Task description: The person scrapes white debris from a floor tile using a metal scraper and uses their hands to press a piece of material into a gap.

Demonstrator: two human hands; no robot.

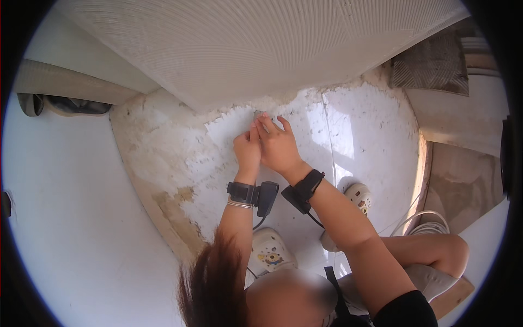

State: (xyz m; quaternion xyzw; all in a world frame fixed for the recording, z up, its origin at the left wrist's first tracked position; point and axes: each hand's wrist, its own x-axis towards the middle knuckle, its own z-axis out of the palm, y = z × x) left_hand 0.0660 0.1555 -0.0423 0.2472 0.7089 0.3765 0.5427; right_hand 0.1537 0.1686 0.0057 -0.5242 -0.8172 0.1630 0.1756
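Observation:
My left hand (248, 152) and my right hand (279, 148) meet side by side, low down, where the white floor (223, 133) runs up to a wall (239, 54) with combed, ridged lines. The left fingers are curled closed against the right hand. The right fingers are bent and bunched at the tips, with one finger standing apart. Between the fingertips shows a small greyish bit, too small to name. Black bands with small dark boxes and cables sit on both wrists, and thin bangles on the left one.
Beige crusty residue (163, 136) covers the floor's left side and the foot of the wall. Dark shoes (79, 106) lie at far left. A coiled pale hose (430, 226) is at right, near my bent knee. My feet wear pale clogs (271, 250). A dark ridged slab (430, 65) shows at upper right.

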